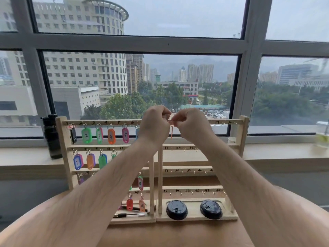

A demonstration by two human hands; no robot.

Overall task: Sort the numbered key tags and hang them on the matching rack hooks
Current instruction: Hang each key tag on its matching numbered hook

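Wooden rack (243,132) half behind forearms (124,166); left fingers (164,116) and right fingers (178,118) pinch one tag (171,131).

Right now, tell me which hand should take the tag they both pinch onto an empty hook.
Right, probably. The right hand and left hand both pinch the ring of the tag, but the bare hooks in view sit on the right rack, the right hand's side. The tag's number is unreadable.

- Both bare forearms reach forward and upward, converging in the middle.
- Left grip (154,123): fingers curled, back of the hand facing the camera.
- Right grip (191,124): fingers curled, close beside the left.
- Both pinch one key tag (171,130).
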